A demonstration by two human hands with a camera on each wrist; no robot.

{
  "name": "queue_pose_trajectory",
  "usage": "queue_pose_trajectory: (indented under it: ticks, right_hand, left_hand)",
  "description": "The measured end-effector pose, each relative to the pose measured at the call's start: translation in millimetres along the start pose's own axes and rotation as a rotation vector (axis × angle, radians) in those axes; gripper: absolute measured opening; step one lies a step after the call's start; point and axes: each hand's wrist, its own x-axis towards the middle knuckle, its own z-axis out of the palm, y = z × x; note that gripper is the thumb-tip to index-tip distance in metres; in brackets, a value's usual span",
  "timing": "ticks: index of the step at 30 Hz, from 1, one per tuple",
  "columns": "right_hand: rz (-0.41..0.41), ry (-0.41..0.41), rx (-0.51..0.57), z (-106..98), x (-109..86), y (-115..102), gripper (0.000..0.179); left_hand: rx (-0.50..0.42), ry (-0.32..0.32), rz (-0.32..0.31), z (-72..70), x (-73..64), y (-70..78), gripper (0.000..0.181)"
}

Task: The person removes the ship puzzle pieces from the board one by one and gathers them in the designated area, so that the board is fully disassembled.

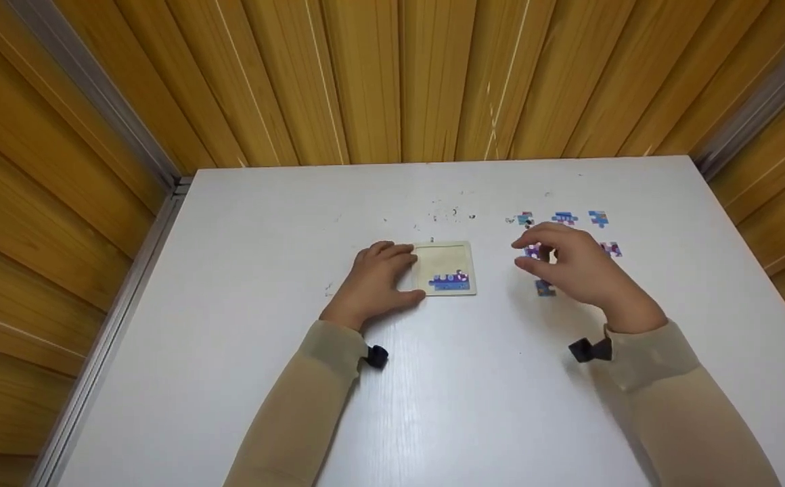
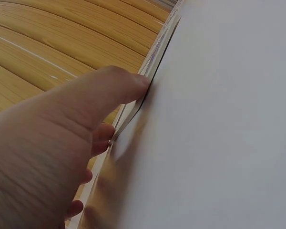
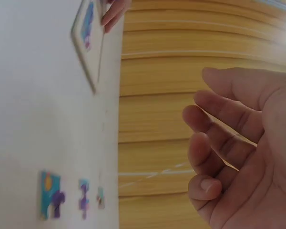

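A small square puzzle tray lies flat on the white table, with a strip of joined purple and blue jigsaw pieces along its lower right side. My left hand holds the tray at its left side, thumb on the near edge and fingers over the far left part. In the left wrist view the thumb presses against the tray's rim. To the right, my right hand hovers above loose jigsaw pieces, thumb and fingers apart and loosely bent, holding nothing. One blue piece shows below it; the hand partly covers another piece.
Several more loose pieces lie beyond the right hand, among them a blue one and a purple-blue one. Dark specks mark the table behind the tray. Wood-patterned walls stand at the back and sides.
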Motion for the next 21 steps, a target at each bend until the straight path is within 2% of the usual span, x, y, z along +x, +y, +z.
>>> queue_pose_trajectory:
  ticks: [5,10,14,21]
  right_hand:
    - [-0.041,0.077,0.08,2.4,4.5,-32.8,0.022]
    - [-0.055,0.126,0.149,9.3,7.2,-51.4,0.023]
    - [-0.034,0.124,0.188,20.2,10.2,-54.3,0.026]
    - [-0.015,0.066,0.207,43.0,21.2,-46.3,0.036]
  left_hand:
    - [0.002,0.008,0.001,1.5,-0.4,-0.6,0.077]
    - [0.0,0.009,-0.006,1.3,-0.2,0.7,0.077]
    - [-0.004,0.007,-0.002,1.2,-0.1,1.9,0.077]
    - [0.003,0.006,-0.008,0.8,-0.1,1.0,0.077]
